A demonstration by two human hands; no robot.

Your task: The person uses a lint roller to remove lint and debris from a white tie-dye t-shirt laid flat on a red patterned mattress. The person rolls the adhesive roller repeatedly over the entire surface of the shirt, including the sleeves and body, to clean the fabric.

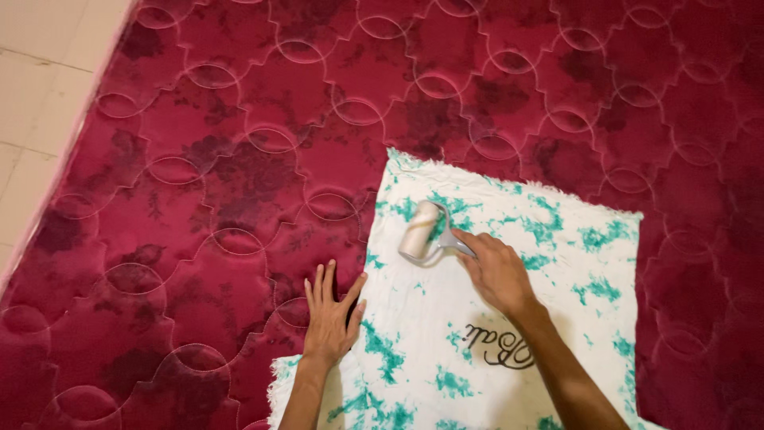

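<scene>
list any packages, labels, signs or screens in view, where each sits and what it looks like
No packages, signs or screens.
Printed lettering: dark cursive script on the white and teal tie-dye cloth, near its lower middle, beside the right forearm, partly hidden.
Cloth: rectangular, fringed edges, lying flat on the dark red quilted mattress.
Lint roller: pale cylinder on a grey handle, held by the right hand on the cloth; no label visible.
Left hand: flat at the cloth's left edge.

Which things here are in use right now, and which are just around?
In use:
- lint roller, held by the right hand
- white and green cloth, under the roller
- left hand, flat at the cloth's edge

Just around:
- red quilted mattress, under the cloth
- tiled floor
</scene>
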